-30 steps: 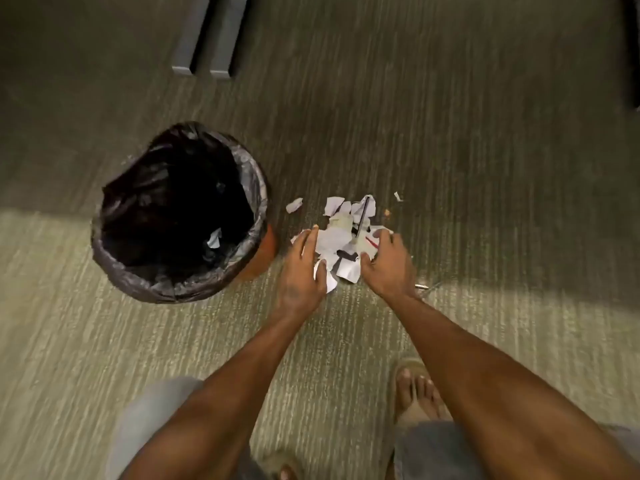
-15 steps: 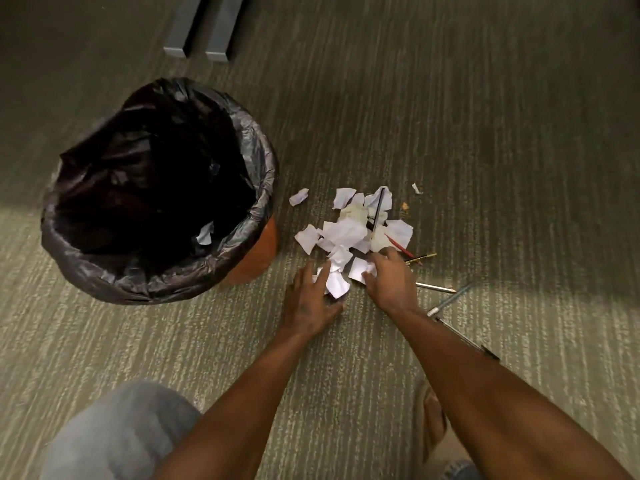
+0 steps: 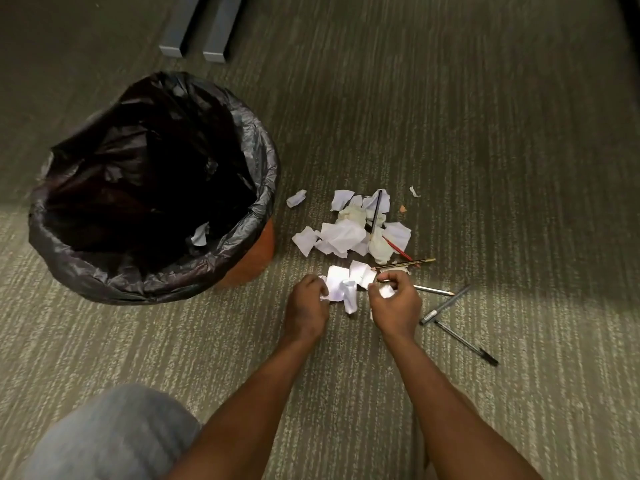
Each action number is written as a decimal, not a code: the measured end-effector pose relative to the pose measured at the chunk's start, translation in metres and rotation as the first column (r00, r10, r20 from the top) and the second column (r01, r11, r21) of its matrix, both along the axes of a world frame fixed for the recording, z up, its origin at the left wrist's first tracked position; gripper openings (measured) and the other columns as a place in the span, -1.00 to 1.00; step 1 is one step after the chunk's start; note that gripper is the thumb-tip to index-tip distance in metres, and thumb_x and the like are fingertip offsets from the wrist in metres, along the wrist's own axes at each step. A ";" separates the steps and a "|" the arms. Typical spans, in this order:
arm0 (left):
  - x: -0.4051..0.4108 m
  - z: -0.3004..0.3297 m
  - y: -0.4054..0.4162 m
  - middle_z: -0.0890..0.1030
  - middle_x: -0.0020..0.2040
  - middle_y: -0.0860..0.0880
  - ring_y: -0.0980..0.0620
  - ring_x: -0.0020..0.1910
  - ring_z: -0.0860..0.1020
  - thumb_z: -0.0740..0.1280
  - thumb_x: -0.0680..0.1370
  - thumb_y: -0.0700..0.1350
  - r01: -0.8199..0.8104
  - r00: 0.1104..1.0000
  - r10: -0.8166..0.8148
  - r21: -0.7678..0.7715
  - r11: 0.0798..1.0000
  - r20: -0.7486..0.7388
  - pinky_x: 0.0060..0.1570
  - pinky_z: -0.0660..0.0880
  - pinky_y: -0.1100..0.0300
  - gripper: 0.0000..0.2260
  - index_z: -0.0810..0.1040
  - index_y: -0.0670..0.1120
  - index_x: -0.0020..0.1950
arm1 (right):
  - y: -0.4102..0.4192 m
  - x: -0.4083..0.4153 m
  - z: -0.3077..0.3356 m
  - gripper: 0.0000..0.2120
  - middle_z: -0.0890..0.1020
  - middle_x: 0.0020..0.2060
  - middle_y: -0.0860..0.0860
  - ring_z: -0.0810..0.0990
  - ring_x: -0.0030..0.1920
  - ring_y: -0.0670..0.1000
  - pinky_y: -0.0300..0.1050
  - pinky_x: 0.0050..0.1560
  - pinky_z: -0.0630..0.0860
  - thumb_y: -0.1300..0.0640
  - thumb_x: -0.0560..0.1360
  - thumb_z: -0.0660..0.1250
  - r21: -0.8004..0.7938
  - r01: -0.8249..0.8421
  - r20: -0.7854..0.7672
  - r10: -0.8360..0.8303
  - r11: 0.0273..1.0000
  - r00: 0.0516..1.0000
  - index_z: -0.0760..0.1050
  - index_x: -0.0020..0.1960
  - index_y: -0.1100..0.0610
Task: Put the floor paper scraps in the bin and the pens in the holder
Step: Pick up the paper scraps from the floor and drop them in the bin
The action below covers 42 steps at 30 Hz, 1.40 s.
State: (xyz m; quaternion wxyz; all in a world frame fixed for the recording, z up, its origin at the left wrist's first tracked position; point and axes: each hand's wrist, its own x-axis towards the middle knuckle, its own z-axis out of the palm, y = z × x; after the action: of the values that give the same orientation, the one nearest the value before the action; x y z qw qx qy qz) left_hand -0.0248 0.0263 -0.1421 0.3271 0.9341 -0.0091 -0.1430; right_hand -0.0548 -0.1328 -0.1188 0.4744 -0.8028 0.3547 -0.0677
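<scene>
A heap of white paper scraps [image 3: 349, 233] lies on the carpet right of the bin [image 3: 266, 188], an orange tub lined with a black bag. My left hand [image 3: 308, 306] curls round scraps at the near edge of the heap. My right hand [image 3: 394, 303] pinches a small white scrap [image 3: 386, 291]. More scraps [image 3: 343, 285] lie between both hands. A black pen [image 3: 375, 209] rests on the heap. A red pencil [image 3: 398, 249], a striped pencil [image 3: 405, 264] and a silver pencil [image 3: 434, 290] lie right of it. Two pens [image 3: 460, 334] cross further right.
Two grey furniture legs [image 3: 204, 29] stand at the top of the carpet. One scrap [image 3: 200, 234] lies inside the bin. Single scraps [image 3: 296, 198] sit apart from the heap. My knee in grey cloth [image 3: 110, 434] is at the lower left.
Both hands have pulled back from the heap toward me and curled round scraps at its near edge. The view has dropped closer to the floor, showing more pens at right.
</scene>
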 end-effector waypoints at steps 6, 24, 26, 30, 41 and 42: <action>-0.001 0.011 0.003 0.61 0.02 -0.07 -0.06 -0.04 0.58 0.40 0.41 -0.38 -0.117 0.993 0.118 -0.160 0.980 0.000 -0.09 0.43 0.25 -0.65 0.56 -0.07 0.12 | 0.000 0.015 -0.012 -0.59 0.73 0.01 0.13 0.67 0.03 0.23 0.03 -0.04 0.56 -0.04 0.49 0.41 -0.164 -0.341 -0.194 0.309 0.925 0.931 0.52 0.31 0.00; 0.011 0.000 0.008 0.41 0.36 -0.18 -0.18 0.31 0.47 0.32 0.60 0.15 -0.210 0.960 0.215 0.048 0.977 -0.181 0.28 0.47 0.00 -0.54 0.46 -0.05 0.42 | 0.024 -0.010 -0.023 -0.18 0.63 0.15 0.00 0.65 0.07 0.10 0.04 -0.01 0.62 -0.48 0.27 0.39 -0.087 -0.582 -0.280 0.540 0.809 0.793 0.27 0.34 -0.07; 0.011 -0.003 0.006 0.41 0.33 -0.15 -0.16 0.28 0.46 0.41 0.51 0.22 -0.176 0.968 0.185 0.066 0.982 -0.173 0.24 0.49 -0.02 -0.44 0.45 -0.03 0.42 | 0.024 -0.020 -0.030 -0.31 0.62 0.06 -0.05 0.65 -0.02 0.05 0.01 -0.11 0.61 -0.32 0.32 0.46 -0.130 -0.627 -0.286 0.576 0.768 0.766 0.28 0.29 -0.07; 0.012 -0.006 -0.004 0.40 0.33 -0.11 -0.14 0.27 0.48 0.48 0.48 0.02 -0.070 0.991 0.079 0.091 0.993 -0.110 0.27 0.49 -0.02 -0.50 0.48 -0.03 0.38 | 0.024 -0.027 -0.039 -0.64 0.70 -0.10 -0.06 0.68 -0.14 0.07 0.02 -0.19 0.60 0.07 0.41 0.47 -0.153 -0.478 -0.195 0.448 0.865 0.873 0.39 0.12 -0.10; 0.024 0.059 -0.013 0.60 0.14 -0.10 -0.07 0.07 0.60 0.51 0.50 -0.10 -0.260 0.947 0.248 -0.036 0.965 -0.206 -0.04 0.45 0.19 -0.80 0.64 -0.13 0.08 | 0.028 0.029 0.014 -0.74 0.73 0.03 0.11 0.70 0.06 0.21 0.12 0.03 0.64 0.09 0.39 0.54 0.571 0.127 -0.027 -0.136 0.811 0.990 0.69 0.08 0.03; 0.029 0.078 -0.014 0.65 0.13 -0.10 -0.08 0.09 0.63 0.52 0.48 -0.08 -0.258 0.948 0.240 -0.065 0.964 -0.210 -0.02 0.49 0.20 -0.80 0.67 -0.12 0.06 | 0.029 0.040 0.033 -0.74 0.72 0.06 0.15 0.69 0.07 0.23 0.08 0.01 0.62 0.17 0.43 0.51 0.627 0.122 0.026 -0.177 0.769 0.984 0.68 0.13 0.09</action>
State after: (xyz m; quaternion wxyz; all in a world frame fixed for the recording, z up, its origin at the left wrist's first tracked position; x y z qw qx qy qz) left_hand 0.0040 0.0127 -0.0640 0.3844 0.8925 0.1353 -0.1932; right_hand -0.0148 -0.1039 -0.0856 0.7204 -0.5666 0.3997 -0.0177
